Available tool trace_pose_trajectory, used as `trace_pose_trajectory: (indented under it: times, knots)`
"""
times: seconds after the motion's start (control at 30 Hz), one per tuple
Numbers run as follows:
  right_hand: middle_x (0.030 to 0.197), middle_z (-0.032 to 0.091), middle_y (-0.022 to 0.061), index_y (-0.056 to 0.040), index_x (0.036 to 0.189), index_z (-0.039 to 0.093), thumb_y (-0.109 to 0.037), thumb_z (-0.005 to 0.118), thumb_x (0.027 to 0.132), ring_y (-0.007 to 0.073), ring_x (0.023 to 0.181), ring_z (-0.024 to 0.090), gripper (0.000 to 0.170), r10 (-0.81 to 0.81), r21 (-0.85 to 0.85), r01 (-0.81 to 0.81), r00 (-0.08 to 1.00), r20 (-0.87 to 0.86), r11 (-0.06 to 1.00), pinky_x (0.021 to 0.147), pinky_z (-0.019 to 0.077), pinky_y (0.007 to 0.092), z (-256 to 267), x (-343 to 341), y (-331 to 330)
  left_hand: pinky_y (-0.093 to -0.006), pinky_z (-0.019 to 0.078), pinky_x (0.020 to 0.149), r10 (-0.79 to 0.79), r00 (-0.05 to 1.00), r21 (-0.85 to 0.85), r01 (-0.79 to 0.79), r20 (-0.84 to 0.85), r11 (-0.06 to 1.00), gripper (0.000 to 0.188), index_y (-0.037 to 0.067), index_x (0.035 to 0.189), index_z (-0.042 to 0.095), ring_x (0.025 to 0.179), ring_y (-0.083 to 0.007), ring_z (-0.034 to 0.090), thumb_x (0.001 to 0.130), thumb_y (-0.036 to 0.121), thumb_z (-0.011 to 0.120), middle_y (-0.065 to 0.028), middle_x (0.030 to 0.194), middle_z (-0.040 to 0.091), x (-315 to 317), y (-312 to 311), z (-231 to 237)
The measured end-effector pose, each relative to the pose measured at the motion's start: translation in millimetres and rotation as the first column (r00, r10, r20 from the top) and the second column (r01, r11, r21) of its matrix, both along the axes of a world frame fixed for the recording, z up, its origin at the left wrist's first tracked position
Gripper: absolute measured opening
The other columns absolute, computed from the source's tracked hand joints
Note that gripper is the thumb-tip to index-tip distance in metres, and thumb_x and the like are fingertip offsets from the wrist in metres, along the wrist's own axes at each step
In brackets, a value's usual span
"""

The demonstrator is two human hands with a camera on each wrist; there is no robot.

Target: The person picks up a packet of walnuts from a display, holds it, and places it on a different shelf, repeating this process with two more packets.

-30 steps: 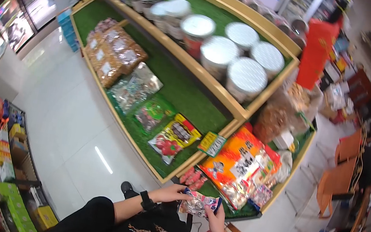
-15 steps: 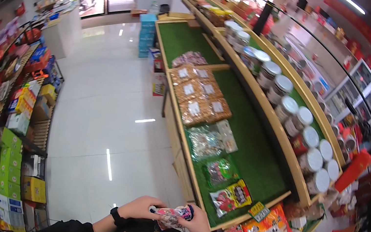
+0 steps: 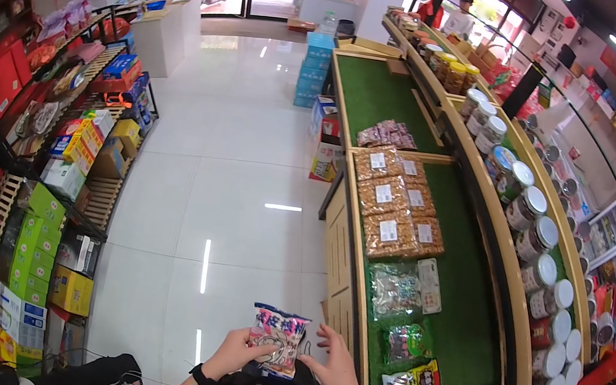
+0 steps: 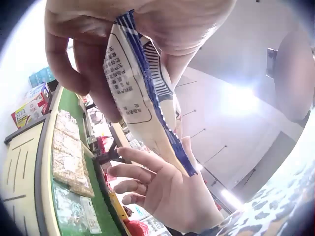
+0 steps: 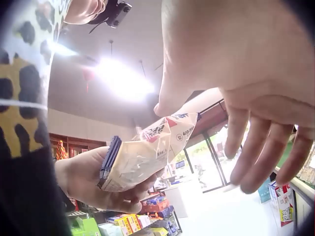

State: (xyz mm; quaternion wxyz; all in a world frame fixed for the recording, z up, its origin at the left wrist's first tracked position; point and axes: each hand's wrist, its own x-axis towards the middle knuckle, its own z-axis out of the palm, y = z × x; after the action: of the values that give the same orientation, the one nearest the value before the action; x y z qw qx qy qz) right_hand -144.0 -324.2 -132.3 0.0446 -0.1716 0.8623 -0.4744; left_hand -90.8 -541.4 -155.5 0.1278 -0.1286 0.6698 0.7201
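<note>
A small printed snack bag point(image 3: 277, 337), white and pink with dark blue crimped ends, is held upright in front of the body. My left hand point(image 3: 238, 353) grips it from the left, thumb across its front. Text on the bag's back point(image 4: 129, 91) faces the left wrist camera. My right hand point(image 3: 333, 368) is off the bag, just to its right, fingers spread and holding nothing. In the right wrist view the bag point(image 5: 147, 157) sits in the left hand point(image 5: 93, 179), below the loose fingers of the right hand point(image 5: 261, 142).
To the right runs a wooden display stand point(image 3: 368, 319) lined with green, bearing packaged snacks point(image 3: 396, 208) and a row of lidded jars point(image 3: 540, 233). Shelves with boxes point(image 3: 41, 236) line the left side. A tiled floor aisle point(image 3: 184, 195) lies between, leading to glass doors.
The head view has swung left and up toward the doors. Both hands held the bag earlier; the right hand has let go, and the bag now stands upright in the left hand.
</note>
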Motion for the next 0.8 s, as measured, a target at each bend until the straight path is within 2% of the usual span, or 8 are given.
trace_pose_trajectory:
  times: [0.07,0.33,0.37,0.4,0.47,0.6,0.73,0.8]
  knots:
    - [0.102,0.063,0.0163,0.0001,0.122,0.052,-0.038,0.070,0.080,0.0279,0.092,0.061,0.059,0.199,-0.006,-0.204,0.950,0.240,0.979,0.080,0.0480,0.0373,0.1,-23.2,1.5,-0.0228,0.0502,0.071,0.088,0.996,0.079,-0.089,0.018,0.993,0.030,-0.003,0.102,0.065,0.080,-0.0068,0.060,0.081,0.016,0.074,-0.0024,0.092,0.068,-19.5,-4.6,3.0]
    - [0.081,0.061,0.0181,0.0024,0.099,0.060,-0.046,0.067,0.080,0.0323,0.071,0.060,0.053,0.416,-0.010,-0.417,0.906,0.070,0.909,0.063,0.0463,0.0378,21.1,-132.6,-21.6,-0.0244,0.0486,0.075,0.066,0.994,-0.053,-0.071,-0.086,0.996,0.029,-0.002,0.105,0.064,0.083,-0.0092,0.060,0.083,0.016,0.071,-0.0050,0.093,0.068,-115.8,2.4,43.1]
    - [0.078,0.061,0.0178,0.0025,0.099,0.061,-0.046,0.068,0.079,0.0321,0.068,0.059,0.053,0.420,0.163,-0.422,0.906,0.046,0.892,0.061,0.0461,0.0376,15.0,-148.4,-19.1,-0.0249,0.0481,0.075,0.055,0.993,-0.108,-0.067,-0.109,0.992,0.029,-0.001,0.105,0.064,0.084,-0.0090,0.059,0.083,0.017,0.071,-0.0045,0.093,0.067,-128.6,2.9,42.9]
    - [0.078,0.061,0.0178,0.0025,0.099,0.061,-0.046,0.068,0.079,0.0321,0.068,0.059,0.053,0.430,0.160,-0.432,0.902,0.045,0.888,0.061,0.0461,0.0376,18.0,-162.5,-20.7,-0.0253,0.0475,0.076,0.044,0.991,-0.159,-0.065,-0.130,0.985,0.029,-0.001,0.104,0.064,0.086,-0.0088,0.058,0.083,0.018,0.071,-0.0040,0.093,0.067,-140.7,3.3,42.0]
    - [0.075,0.060,0.0167,0.0011,0.095,0.061,-0.046,0.068,0.079,0.0308,0.067,0.059,0.050,0.415,-0.078,-0.409,0.906,0.085,0.909,0.060,0.0453,0.0375,24.4,-185.7,-22.0,-0.0256,0.0473,0.076,0.029,0.982,-0.219,-0.070,-0.185,0.973,0.030,-0.001,0.104,0.064,0.087,-0.0086,0.058,0.083,0.018,0.071,-0.0040,0.092,0.067,-161.9,3.4,41.2]
    - [0.074,0.057,0.0157,-0.0017,0.093,0.061,-0.039,0.069,0.077,0.0324,0.067,0.057,0.041,0.500,0.003,-0.500,0.865,0.032,0.866,0.060,0.0451,0.0389,14.7,-225.5,-16.6,-0.0254,0.0474,0.075,0.006,0.975,-0.356,-0.087,-0.223,0.931,0.031,-0.001,0.104,0.063,0.084,-0.0089,0.059,0.082,0.018,0.072,-0.0048,0.091,0.066,-187.5,5.7,38.6]
    - [0.077,0.058,0.0158,-0.0015,0.092,0.061,-0.035,0.069,0.076,0.0339,0.073,0.058,0.037,0.475,-0.058,-0.472,0.877,0.076,0.880,0.064,0.0455,0.0406,10.9,-241.5,-9.9,-0.0261,0.0493,0.073,0.071,0.990,-0.090,-0.082,-0.119,0.993,0.030,-0.001,0.103,0.063,0.080,-0.0100,0.061,0.081,0.016,0.073,-0.0063,0.094,0.067,-211.5,11.5,21.2]
    - [0.079,0.059,0.0164,-0.0019,0.095,0.062,-0.034,0.069,0.077,0.0347,0.074,0.059,0.037,0.469,-0.057,-0.466,0.871,0.146,0.883,0.065,0.0460,0.0401,6.7,-250.6,-6.2,-0.0271,0.0498,0.076,0.019,0.995,-0.121,-0.031,-0.095,0.992,0.032,-0.002,0.106,0.062,0.083,-0.0110,0.061,0.082,0.016,0.072,-0.0068,0.096,0.067,-227.7,8.9,23.2]
